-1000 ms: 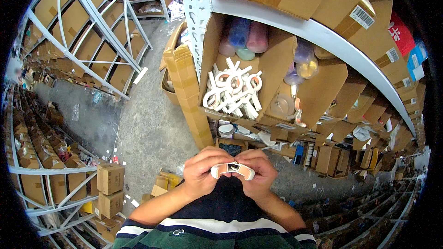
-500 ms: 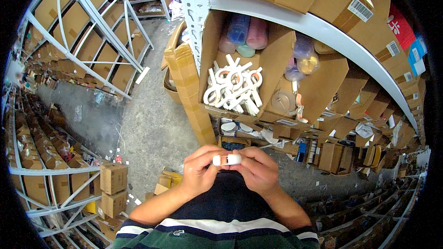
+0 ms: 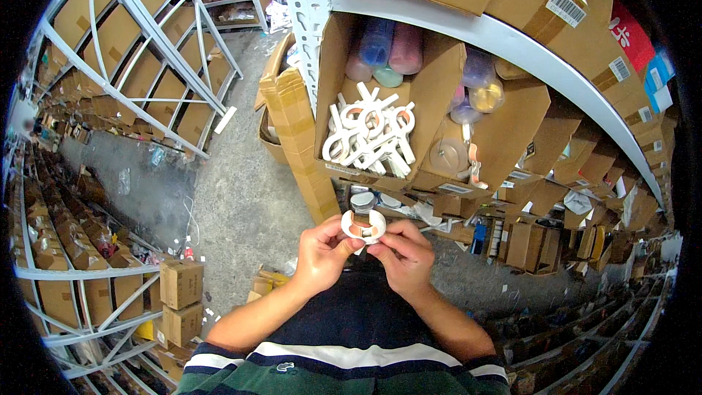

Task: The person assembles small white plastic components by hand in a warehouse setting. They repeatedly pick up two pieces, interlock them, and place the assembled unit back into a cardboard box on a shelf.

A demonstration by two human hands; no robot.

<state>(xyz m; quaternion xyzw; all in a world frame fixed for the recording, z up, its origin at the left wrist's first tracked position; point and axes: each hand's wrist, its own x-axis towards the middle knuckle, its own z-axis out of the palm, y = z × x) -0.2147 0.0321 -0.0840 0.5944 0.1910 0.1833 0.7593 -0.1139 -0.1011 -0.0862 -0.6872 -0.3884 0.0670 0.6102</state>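
A grey-white metal shelf [image 3: 409, 6] stands before the person, and at its near left corner, beside the upright, sits an open cardboard box [image 3: 439, 95]. Toward the box's far edge lie coloured cylinders [image 3: 376, 44]; nearer its front edge is a loose heap of white ring-ended pieces [image 3: 369, 132], tangled over one another.

On the person's side of that front edge, about opposite its middle and apart from it, the left hand [image 3: 322, 252] and right hand [image 3: 404, 254] meet in front of the body. Each has a narrow grip, thumb and fingers closed on opposite sides of a white split ring [image 3: 351, 225] with a tan-orange inner lining. The ring is held in the air, its gap facing the shelf; whether it has a stem is hard to tell.

The step in hand looks like close two-handed handling of this one piece. The next move seems to call for one hand keeping its pinch while the other eases, with the lined arms left unstrained.
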